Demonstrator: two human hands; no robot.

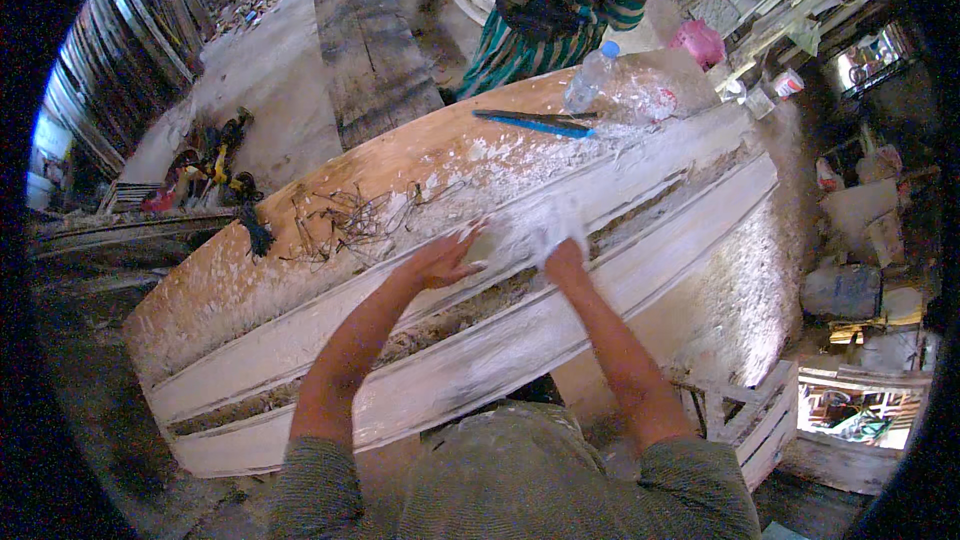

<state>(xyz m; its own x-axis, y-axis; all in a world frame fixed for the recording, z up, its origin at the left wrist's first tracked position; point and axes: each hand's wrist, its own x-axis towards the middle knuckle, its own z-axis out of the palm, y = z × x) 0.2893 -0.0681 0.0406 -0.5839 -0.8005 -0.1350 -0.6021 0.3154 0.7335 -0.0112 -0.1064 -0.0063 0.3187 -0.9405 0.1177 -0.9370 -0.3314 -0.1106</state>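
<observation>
Before me lies a long, white-coated wooden piece (pixel 330 348), slotted lengthwise and resting on a broad wooden board (pixel 215 300). My left hand (pixel 440 262) is over its far strip with the fingers spread and nothing in them. Just to the right, my right hand (pixel 566 262) is closed around a white, motion-smeared thing (pixel 560 228), perhaps a cloth or pad; its kind does not show. Whitish powder covers the surface around both hands.
Beyond the hands are a clear plastic bottle (pixel 592 78) with a blue cap, a blue-and-black flat tool (pixel 535 123) and tangled wire (pixel 350 220). A yellow-and-black tool (pixel 222 162) lies off the left side. Another person (pixel 560 10) stands across the board.
</observation>
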